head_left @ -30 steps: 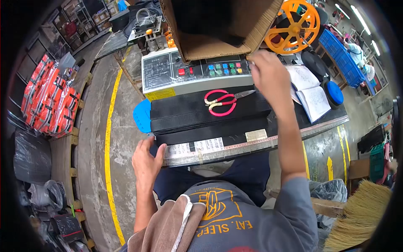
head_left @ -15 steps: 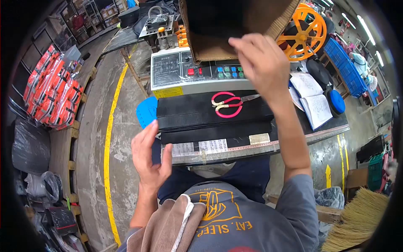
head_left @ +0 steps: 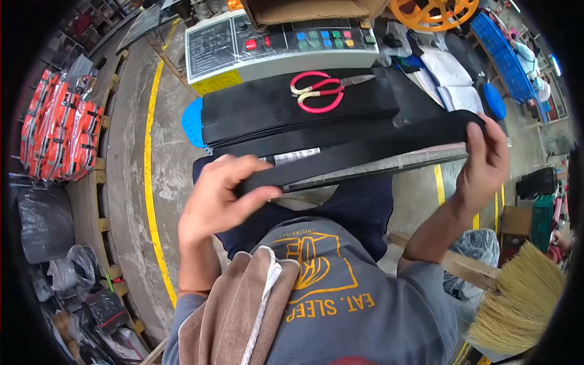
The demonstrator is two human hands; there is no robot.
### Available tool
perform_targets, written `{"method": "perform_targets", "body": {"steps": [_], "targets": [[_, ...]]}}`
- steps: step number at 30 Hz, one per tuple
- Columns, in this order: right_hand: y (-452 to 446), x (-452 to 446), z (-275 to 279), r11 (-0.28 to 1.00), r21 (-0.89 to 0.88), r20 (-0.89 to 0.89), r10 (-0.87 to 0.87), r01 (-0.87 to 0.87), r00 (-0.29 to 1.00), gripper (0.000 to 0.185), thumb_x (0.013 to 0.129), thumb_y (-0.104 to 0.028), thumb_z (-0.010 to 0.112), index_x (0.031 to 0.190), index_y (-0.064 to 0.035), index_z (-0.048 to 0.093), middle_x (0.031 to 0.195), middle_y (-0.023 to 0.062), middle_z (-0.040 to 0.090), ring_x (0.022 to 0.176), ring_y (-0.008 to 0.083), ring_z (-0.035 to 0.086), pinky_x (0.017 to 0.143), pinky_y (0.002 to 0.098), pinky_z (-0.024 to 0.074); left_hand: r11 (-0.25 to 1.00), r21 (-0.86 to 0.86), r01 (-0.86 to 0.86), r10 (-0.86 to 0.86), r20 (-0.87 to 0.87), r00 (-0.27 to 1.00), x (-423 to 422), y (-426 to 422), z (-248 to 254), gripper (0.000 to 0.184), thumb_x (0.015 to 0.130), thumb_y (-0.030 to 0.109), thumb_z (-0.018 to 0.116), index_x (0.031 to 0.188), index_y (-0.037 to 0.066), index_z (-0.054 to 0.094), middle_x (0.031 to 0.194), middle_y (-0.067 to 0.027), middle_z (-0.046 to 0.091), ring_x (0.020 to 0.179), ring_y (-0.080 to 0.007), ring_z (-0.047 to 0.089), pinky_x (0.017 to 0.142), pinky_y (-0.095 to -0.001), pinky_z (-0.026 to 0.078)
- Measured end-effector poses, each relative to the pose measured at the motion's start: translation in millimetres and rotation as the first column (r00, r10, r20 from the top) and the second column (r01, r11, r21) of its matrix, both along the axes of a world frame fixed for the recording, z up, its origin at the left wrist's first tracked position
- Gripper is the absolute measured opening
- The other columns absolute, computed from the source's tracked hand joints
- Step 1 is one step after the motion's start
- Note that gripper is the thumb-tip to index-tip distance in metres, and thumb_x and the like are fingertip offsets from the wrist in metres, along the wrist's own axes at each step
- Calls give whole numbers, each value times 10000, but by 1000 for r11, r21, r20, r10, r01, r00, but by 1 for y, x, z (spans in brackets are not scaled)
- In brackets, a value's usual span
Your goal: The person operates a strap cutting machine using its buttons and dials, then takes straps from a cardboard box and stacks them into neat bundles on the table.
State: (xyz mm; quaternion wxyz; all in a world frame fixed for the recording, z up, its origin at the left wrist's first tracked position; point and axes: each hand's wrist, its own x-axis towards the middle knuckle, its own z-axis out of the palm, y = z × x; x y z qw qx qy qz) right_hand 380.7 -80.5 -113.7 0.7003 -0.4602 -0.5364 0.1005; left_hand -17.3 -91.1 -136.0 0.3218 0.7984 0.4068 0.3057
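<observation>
A black strap (head_left: 365, 151) stretches between my two hands over the front edge of the work surface. Its left end is pinched between thumb and fingers of my left hand (head_left: 222, 194). My right hand (head_left: 485, 155) grips the other end, higher and to the right. Behind the strap lies a stack of black strips (head_left: 243, 115), with red-handled scissors (head_left: 319, 92) resting on top. A measuring tape along the table's front edge is partly hidden by the strap.
A control panel (head_left: 280, 45) with coloured buttons stands behind the stack, under a cardboard box (head_left: 310, 11). An open notebook (head_left: 447, 67), a blue roll (head_left: 494, 100) and an orange reel (head_left: 433, 13) are at the right. A broom (head_left: 520, 301) is at lower right.
My right hand has come down from the cardboard box to the right front. Both hands have taken hold of a black strap, now stretched between them. The view has tilted downward.
</observation>
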Motion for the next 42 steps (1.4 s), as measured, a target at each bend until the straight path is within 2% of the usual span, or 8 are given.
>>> {"method": "perform_targets", "body": {"steps": [3, 9, 13, 21, 28, 37, 39, 42], "targets": [[18, 34, -61, 961, -270, -144, 15, -53, 990, 262, 928, 12, 796, 1185, 22, 747, 1053, 56, 757, 915, 79, 677, 840, 225, 547, 934, -336, -119, 140, 40, 989, -39, -6, -30, 200, 908, 128, 827, 1024, 3, 721, 866, -57, 739, 763, -113, 652, 685, -293, 493], [47, 4, -156, 872, -474, -197, 30, -122, 980, 251, 952, -68, 801, 1178, 26, 745, 923, 5, 740, 766, 39, 639, 708, 197, 517, 769, -383, -511, 595, 137, 792, -51, 5, -87, 230, 926, 109, 808, 1081, -22, 700, 842, 13, 674, 772, -68, 595, 688, -260, 480], [44, -9, -164, 841, -519, 155, -83, 152, 984, 316, 923, -97, 813, 1212, 2, 731, 1003, 52, 744, 751, 84, 636, 705, 258, 530, 648, 16, -761, 759, -96, 644, -44, 0, -93, 359, 905, 146, 832, 1193, -12, 686, 961, -87, 708, 762, -173, 659, 698, -316, 529], [24, 5, -121, 866, -460, 618, 154, 195, 771, 416, 858, -111, 803, 1247, -34, 679, 1218, 150, 708, 1047, 273, 688, 905, 387, 548, 695, 179, -697, 678, -486, 552, -46, -16, -82, 737, 736, 383, 932, 1306, -4, 668, 1276, -218, 705, 1134, -396, 700, 972, -468, 555], [41, -2, -113, 753, -633, 529, 252, 179, 810, 291, 835, -88, 794, 1105, -12, 718, 1032, 147, 737, 894, 291, 721, 838, 392, 563, 669, 209, -713, 719, -423, 551, -47, -3, -80, 391, 847, 314, 836, 1049, -15, 773, 982, -222, 768, 949, -409, 741, 846, -483, 582], [39, 2, -105, 673, -714, 514, 315, 195, 798, 344, 798, -71, 815, 1120, -1, 716, 1028, 150, 733, 947, 277, 709, 858, 383, 556, 713, 91, -695, 653, -448, 611, -48, 0, -86, 398, 842, 302, 837, 1084, -4, 756, 1026, -219, 758, 943, -417, 735, 821, -491, 580], [40, -3, -89, 914, -348, 810, 181, 209, 557, 322, 808, -82, 819, 1104, -10, 716, 1043, 151, 733, 950, 322, 702, 878, 406, 556, 671, 330, -664, 741, -303, 599, -45, -10, -90, 369, 837, 257, 845, 1075, 2, 723, 983, -177, 741, 844, -395, 723, 759, -474, 571], [62, -44, -21, 946, -315, 689, 176, 72, 703, 283, 833, -137, 806, 1085, -42, 719, 1104, 138, 724, 1033, 348, 681, 892, 440, 544, 569, 321, -757, 812, -74, 579, -22, -14, -71, 290, 826, 186, 851, 990, 23, 675, 882, -133, 680, 734, -344, 676, 682, -442, 540]]}}
